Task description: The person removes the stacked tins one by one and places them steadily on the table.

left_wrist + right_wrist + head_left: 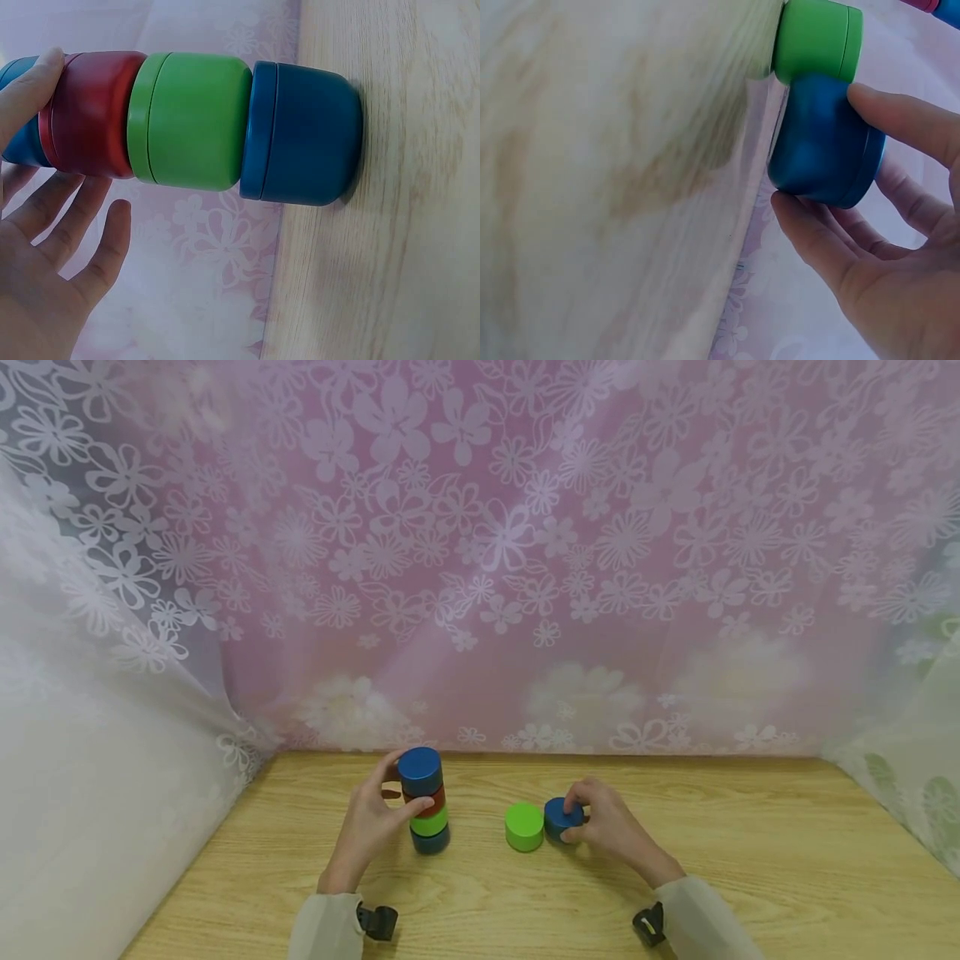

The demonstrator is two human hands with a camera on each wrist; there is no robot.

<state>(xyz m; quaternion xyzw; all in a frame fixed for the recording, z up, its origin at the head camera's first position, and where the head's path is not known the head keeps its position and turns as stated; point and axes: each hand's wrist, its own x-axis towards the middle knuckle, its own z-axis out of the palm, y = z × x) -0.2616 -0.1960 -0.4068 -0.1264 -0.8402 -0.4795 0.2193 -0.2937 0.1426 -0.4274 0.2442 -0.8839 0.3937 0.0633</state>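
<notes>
A stack of small round lidded tins stands upright on the left: a blue tin (420, 770) on top, then a red tin (94, 112), a green tin (199, 120) and a blue tin (307, 135) on the table. My left hand (372, 814) holds the upper part of this stack, its thumb across the red tin and its fingers behind. Farther right, a loose blue tin (821, 142) is between the thumb and fingers of my right hand (611, 827). Close against its left side sits a loose green tin (524, 827).
The light wood table (480, 902) spans the front. A pink and white flowered curtain (525, 568) hangs along its back edge, with pale sheets at both sides. Each wrist wears a black strapped device, such as the left one (378, 922).
</notes>
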